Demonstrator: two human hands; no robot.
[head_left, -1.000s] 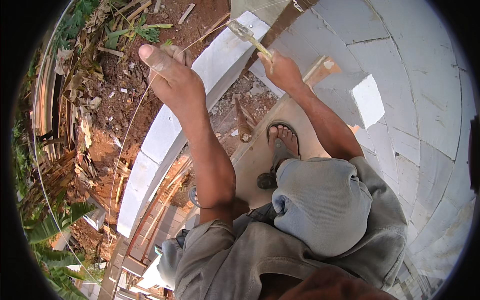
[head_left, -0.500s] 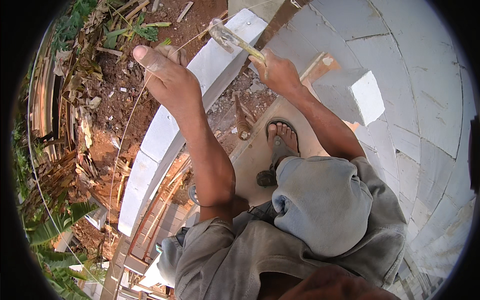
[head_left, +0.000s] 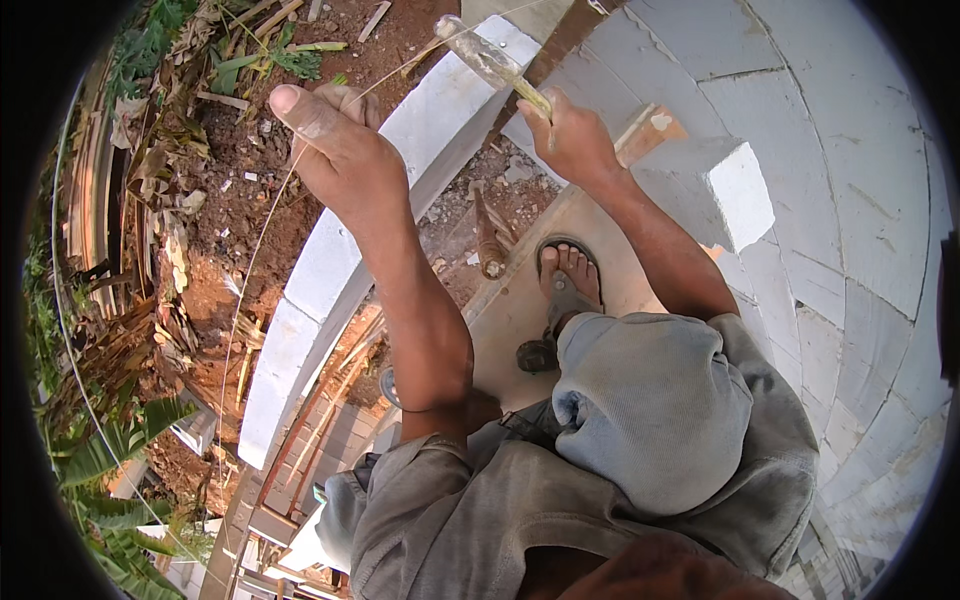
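My left hand [head_left: 335, 150] is raised over the top of a low wall of white blocks [head_left: 320, 270], fingers pinched on a thin pale string [head_left: 250, 270] that runs down to the lower left. My right hand [head_left: 575, 140] grips the yellowish handle of a long pale flat tool [head_left: 490, 65]. The tool points up and left across the wall's far end. A loose white block [head_left: 725, 185] lies just right of my right forearm.
My sandalled foot [head_left: 570, 285] stands on a wooden plank [head_left: 520, 330], with my grey-trousered knee [head_left: 650, 410] below it. A curved white block surface [head_left: 850, 150] fills the right. Red earth, rubble and plant scraps [head_left: 210, 180] lie far below on the left, beside scaffold timbers [head_left: 300, 450].
The tool in my right hand has tilted so that its tip sits a little higher and further away. My left hand keeps its hold on the string and has barely shifted.
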